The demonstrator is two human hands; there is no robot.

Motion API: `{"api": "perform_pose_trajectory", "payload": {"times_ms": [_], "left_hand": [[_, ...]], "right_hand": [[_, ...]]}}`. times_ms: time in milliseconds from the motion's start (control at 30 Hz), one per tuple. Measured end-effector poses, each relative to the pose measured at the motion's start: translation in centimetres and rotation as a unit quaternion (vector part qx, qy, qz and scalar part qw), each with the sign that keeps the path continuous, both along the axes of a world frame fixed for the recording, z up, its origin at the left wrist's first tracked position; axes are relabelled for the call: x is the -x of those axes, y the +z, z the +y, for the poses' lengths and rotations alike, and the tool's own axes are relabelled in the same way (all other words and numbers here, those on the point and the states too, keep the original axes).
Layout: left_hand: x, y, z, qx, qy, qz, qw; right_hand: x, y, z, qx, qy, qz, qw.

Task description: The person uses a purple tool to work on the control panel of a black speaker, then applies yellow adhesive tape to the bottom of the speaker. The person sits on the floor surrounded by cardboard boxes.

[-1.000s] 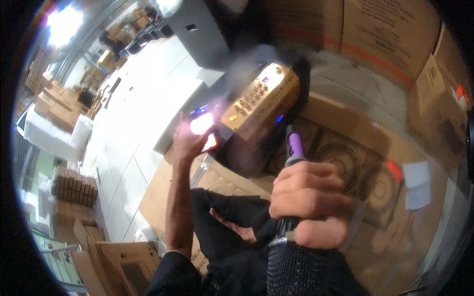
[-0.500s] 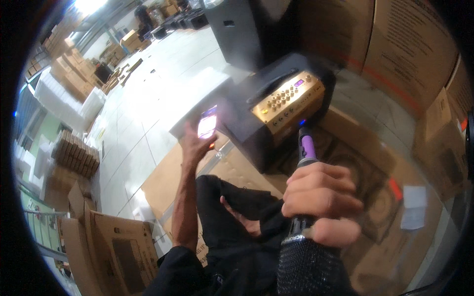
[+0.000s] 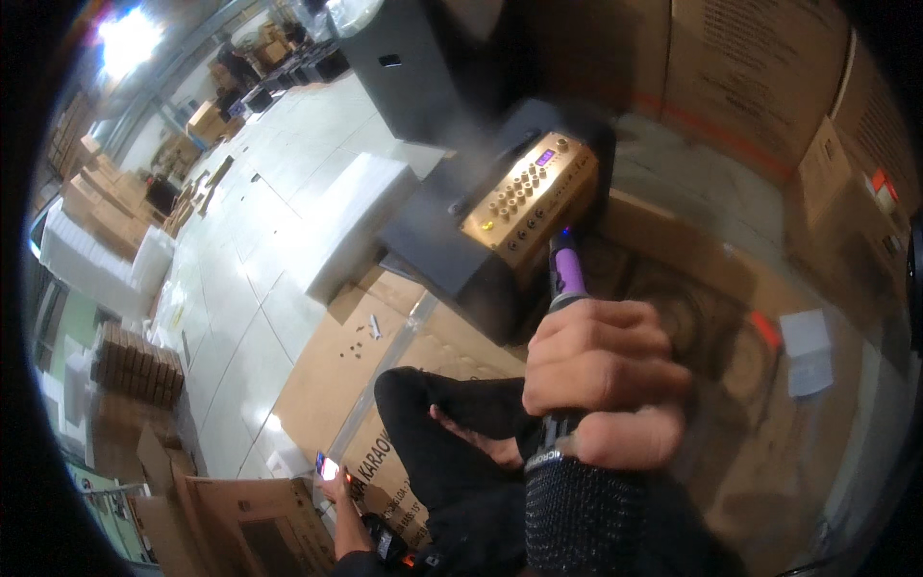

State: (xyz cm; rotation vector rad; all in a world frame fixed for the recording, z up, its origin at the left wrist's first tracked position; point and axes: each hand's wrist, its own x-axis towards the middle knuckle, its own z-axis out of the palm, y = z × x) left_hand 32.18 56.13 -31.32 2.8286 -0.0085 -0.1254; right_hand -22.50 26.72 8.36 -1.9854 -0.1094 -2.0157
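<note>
My right hand (image 3: 611,380) is wrapped round a wireless microphone (image 3: 572,274) with a purple band, its black mesh head toward me and a blue light at its far tip. Down at the lower left, my left hand (image 3: 336,489) grips a smartphone (image 3: 328,468) with a lit screen, beside my leg. Beyond the microphone stands a black speaker (image 3: 437,226) with a gold control panel (image 3: 534,197) full of knobs and a small purple display.
I sit on flattened cardboard (image 3: 336,356), where a small silvery piece (image 3: 375,328) and several dark bits lie. White foam (image 3: 356,216) rests left of the speaker. An open carton (image 3: 260,514) is at lower left; tall cartons (image 3: 755,77) line the right. White papers (image 3: 808,351) lie at right.
My left hand has drawn the smartphone back from near the speaker to the lower left. My right hand keeps its hold on the microphone. The view has shifted slightly.
</note>
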Motion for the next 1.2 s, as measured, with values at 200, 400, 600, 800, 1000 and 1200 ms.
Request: {"api": "perform_pose_trajectory", "payload": {"times_ms": [200, 400, 600, 800, 1000, 1200], "left_hand": [[2.9, -3.1, 3.5, -0.028, 0.049, -0.01, 0.998], [3.6, -2.4, 2.6, -0.071, 0.022, -0.049, 0.996], [4.5, 5.5, -9.7, 0.075, -0.23, -0.127, 0.962], [15.0, 17.8, -31.7, 0.299, -0.534, -0.166, 0.773], [28.0, 23.9, -43.7, 0.227, -0.701, -0.134, 0.662], [29.5, 22.9, -47.2, 0.113, -0.719, -0.077, 0.681]], "right_hand": [[0.5, -0.4, -0.4, -0.013, -0.022, -0.001, 1.0], [2.2, -0.8, -0.1, -0.031, -0.035, -0.013, 0.999], [4.3, -0.8, 1.9, -0.041, -0.042, -0.036, 0.998], [4.9, -0.2, 5.5, -0.046, -0.093, -0.071, 0.992], [3.3, 1.8, 8.3, 0.038, -0.142, -0.011, 0.989], [-0.6, 3.2, 10.4, 0.067, -0.185, 0.048, 0.979]]}}
